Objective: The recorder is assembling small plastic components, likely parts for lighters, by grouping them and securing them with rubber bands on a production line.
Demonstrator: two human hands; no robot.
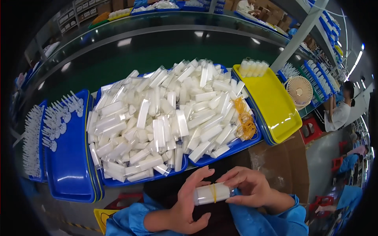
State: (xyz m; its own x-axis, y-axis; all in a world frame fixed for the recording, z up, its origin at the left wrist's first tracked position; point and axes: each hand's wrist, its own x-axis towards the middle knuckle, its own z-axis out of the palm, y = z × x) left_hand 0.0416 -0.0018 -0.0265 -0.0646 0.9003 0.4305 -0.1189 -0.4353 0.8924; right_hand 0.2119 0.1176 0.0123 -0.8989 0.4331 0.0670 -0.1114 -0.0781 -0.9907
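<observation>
In front of my body is a bundle of white pieces in clear plastic sleeves [204, 195], with a yellow rubber band [213, 192] round its middle. My right hand [250, 188] grips the bundle's right end between thumb and fingers. At the left end, my left hand [189, 202] has its palm against the bundle, thumb and fingers spread apart. Just beyond my hands, a big heap of similar white pieces in clear sleeves [157, 126] fills blue trays [232, 147]. A tangle of orange-yellow rubber bands [246, 122] lies on the heap's right side.
Stacked blue trays [69, 157] on the left carry several white stemmed parts [59, 118]. To the right, a yellow tray [271, 104] holds a few upright filled sleeves [253, 67]. A green conveyor belt [130, 55] runs behind. Beside a round fan [299, 91] rises a grey post [295, 39]; another person [338, 112] sits beyond.
</observation>
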